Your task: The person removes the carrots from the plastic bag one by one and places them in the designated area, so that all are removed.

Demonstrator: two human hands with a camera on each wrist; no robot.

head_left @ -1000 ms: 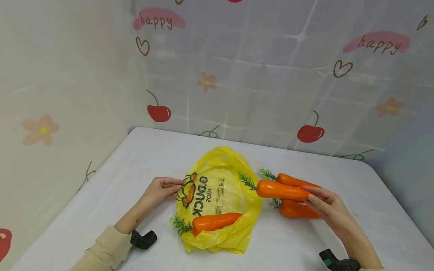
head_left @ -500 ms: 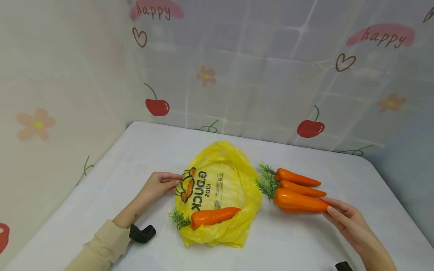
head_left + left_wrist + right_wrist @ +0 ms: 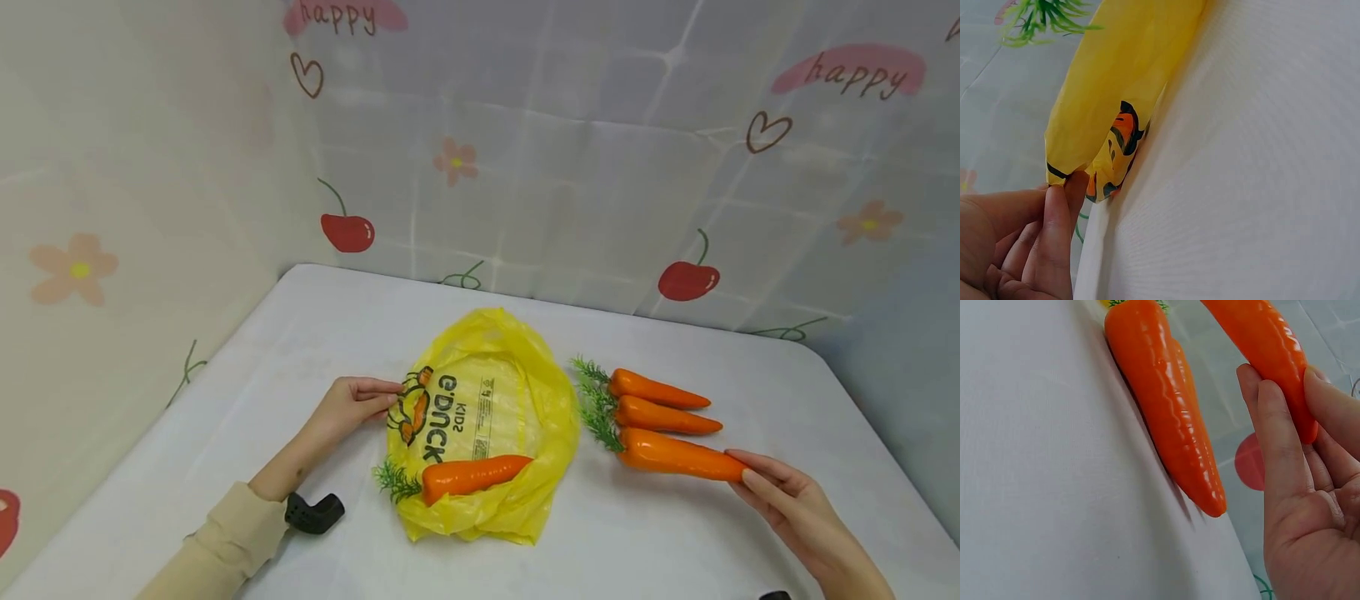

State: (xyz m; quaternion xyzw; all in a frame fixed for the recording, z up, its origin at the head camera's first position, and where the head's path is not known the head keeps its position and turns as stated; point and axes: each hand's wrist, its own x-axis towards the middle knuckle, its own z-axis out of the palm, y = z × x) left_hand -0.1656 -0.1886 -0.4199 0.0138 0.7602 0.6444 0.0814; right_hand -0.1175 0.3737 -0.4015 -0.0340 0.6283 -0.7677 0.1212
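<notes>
My left hand (image 3: 350, 412) pinches the left edge of a yellow plastic bag (image 3: 551, 417) printed with black letters. In the left wrist view, thumb and fingertips hold the bag's rim. One orange carrot (image 3: 472, 477) with green leaves lies on the near part of the bag, its leaves reaching past the left edge. On the right, my right hand (image 3: 797, 504) pinches the thin tip of another carrot (image 3: 678, 457), whose leafy end points left. Just behind it lie a middle carrot (image 3: 667, 415) and a far carrot (image 3: 656, 389), side by side. The right wrist view shows the held carrot (image 3: 1269, 353) between thumb and fingers.
A white table (image 3: 622, 533) carries everything. Behind it hangs a patterned curtain (image 3: 555, 192) with cherries and hearts. A black wrist device (image 3: 315, 513) sits at my left sleeve.
My right hand has moved right and toward me with its carrot, away from the bag and in front of the other two. The left hand keeps its hold on the bag.
</notes>
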